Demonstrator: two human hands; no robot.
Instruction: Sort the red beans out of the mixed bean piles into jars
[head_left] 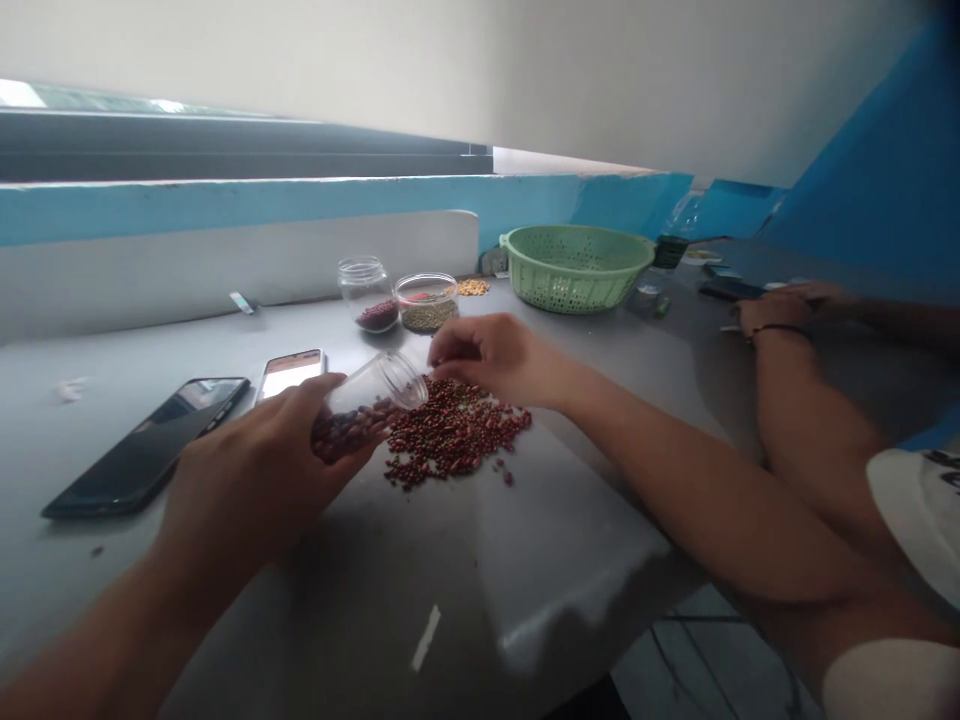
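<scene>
My left hand (259, 455) is wrapped round a clear jar (358, 385), tipped with its open mouth toward the right. Reddish-brown beans (352, 428) lie along the jar's lower side. My right hand (499, 355) is closed, fingertips curled together just right of the jar's mouth; what they pinch, if anything, is too small to make out. Under and in front of that hand spreads a loose pile of red and green beans (457, 435) on the grey table. Behind it stand an open jar (366, 290) of dark red beans and a round tub (427, 300) of greenish beans.
Two phones, one dark (150, 450) and one with a lit screen (291, 372), lie at left. Yellow kernels (472, 287) and a green basket (577, 265) are at the back. Another person's hands (780, 308) rest at right. A white strip (426, 637) lies near the front edge.
</scene>
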